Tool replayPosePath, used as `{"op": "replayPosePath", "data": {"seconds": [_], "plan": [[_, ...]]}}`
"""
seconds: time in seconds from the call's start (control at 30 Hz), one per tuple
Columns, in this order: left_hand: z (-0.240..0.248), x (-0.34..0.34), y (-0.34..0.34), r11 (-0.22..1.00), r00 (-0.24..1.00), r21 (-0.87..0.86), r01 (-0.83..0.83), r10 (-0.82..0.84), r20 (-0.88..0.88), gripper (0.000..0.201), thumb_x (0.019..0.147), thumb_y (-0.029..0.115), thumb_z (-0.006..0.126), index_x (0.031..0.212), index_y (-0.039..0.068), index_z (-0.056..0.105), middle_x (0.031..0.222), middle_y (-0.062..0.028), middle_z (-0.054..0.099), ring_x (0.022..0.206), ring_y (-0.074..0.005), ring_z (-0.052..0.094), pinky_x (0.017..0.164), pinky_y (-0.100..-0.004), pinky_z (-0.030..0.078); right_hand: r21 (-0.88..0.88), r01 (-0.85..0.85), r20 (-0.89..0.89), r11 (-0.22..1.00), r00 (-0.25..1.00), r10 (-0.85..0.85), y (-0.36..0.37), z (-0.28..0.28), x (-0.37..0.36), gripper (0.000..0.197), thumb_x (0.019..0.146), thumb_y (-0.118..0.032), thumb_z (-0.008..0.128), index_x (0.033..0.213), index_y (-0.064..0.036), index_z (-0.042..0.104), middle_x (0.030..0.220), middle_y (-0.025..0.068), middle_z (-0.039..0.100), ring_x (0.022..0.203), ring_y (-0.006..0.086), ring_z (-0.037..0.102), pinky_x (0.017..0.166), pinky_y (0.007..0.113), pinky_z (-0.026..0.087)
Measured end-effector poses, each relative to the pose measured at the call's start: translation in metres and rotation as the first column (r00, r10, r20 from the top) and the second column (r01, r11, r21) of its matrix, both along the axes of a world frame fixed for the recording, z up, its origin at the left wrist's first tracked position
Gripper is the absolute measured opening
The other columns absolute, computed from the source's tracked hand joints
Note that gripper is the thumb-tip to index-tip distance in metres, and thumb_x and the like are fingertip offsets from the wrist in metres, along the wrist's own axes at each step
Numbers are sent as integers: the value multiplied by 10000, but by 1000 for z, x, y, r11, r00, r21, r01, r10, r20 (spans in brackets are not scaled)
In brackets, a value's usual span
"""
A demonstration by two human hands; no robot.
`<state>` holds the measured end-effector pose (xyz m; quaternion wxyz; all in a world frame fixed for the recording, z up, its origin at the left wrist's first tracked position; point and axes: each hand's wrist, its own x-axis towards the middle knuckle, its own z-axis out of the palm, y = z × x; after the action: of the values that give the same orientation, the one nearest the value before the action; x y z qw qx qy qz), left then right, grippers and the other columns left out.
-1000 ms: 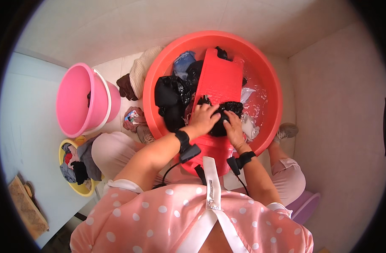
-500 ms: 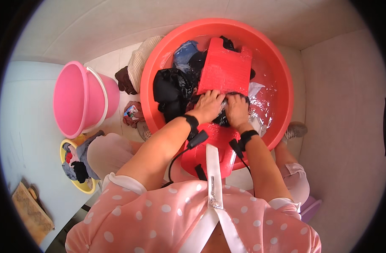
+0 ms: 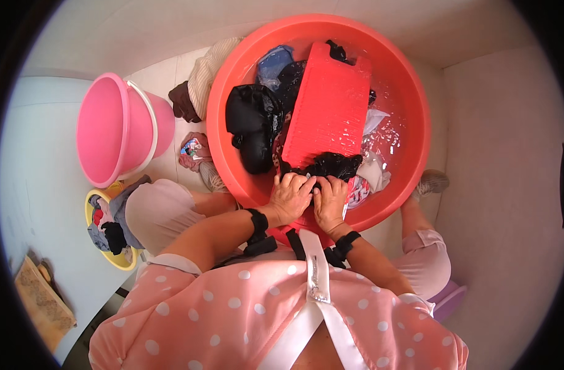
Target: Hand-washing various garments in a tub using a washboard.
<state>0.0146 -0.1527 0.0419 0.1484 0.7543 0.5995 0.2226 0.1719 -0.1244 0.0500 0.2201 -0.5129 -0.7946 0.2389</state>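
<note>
A red washboard (image 3: 329, 102) leans in a large round red basin (image 3: 420, 154) of water. Across its lower part lies a bunched, wet black garment (image 3: 332, 165). My left hand (image 3: 290, 198) and my right hand (image 3: 331, 205) are side by side on the garment's near edge, fingers curled and closed on the cloth. Their fingertips almost meet. Beside the board on the left float a shiny black garment (image 3: 252, 123) and a blue denim piece (image 3: 274, 64). White cloth (image 3: 372, 169) lies in the water to the right.
A pink bucket (image 3: 100, 132) with a white handle stands left of the basin. A yellow basket (image 3: 124, 263) of clothes is below it. Striped cloth (image 3: 209, 74) and a small reddish garment (image 3: 194, 150) lie on the floor. Walls rise behind and at right.
Both hands have slid down the washboard toward my body, drawing the black garment with them. More of the board's upper surface shows now.
</note>
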Motion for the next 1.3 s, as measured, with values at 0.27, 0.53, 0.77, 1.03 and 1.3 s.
{"op": "replayPosePath", "data": {"seconds": [0.27,0.53,0.77,1.03,1.3], "plan": [[-36,-7,117,974,990,-192,122,-133,-45,349,900,187,569,1223,63,610,1085,-150,577,1079,-356,537,903,-513,442,-42,43,309,998,951,-28,106,-40,-12,225,908,-254,590,1053,-91,646,1039,152,622,980,386,573,816,525,461],[-25,-9,95,977,964,-166,-132,165,207,363,961,212,539,1289,68,596,1062,-175,627,1006,-388,571,846,-508,474,-77,-19,99,997,995,26,91,-45,16,341,986,-314,532,1151,-55,678,1251,182,591,1179,434,500,1008,518,391],[9,-1,-16,995,999,-93,27,-29,-21,382,815,225,674,1159,70,616,988,-94,574,931,-305,545,823,-450,436,51,-29,-25,998,999,30,-21,8,-3,299,803,-113,656,1096,-53,648,1099,172,564,1050,401,494,921,512,401],[-22,-10,24,927,989,-343,150,-145,42,289,831,289,592,972,37,576,962,-156,595,943,-352,613,803,-478,508,-84,-142,170,986,973,154,26,-21,-5,117,796,-164,615,850,-63,640,893,148,598,841,384,577,694,495,487],[7,-13,48,784,990,-618,60,34,140,365,960,302,500,1157,12,602,1123,-248,669,1075,-428,636,918,-511,504,-272,69,138,960,990,-33,49,-11,-12,210,845,-219,647,850,-13,686,865,195,694,827,400,664,795,459,535]]}}
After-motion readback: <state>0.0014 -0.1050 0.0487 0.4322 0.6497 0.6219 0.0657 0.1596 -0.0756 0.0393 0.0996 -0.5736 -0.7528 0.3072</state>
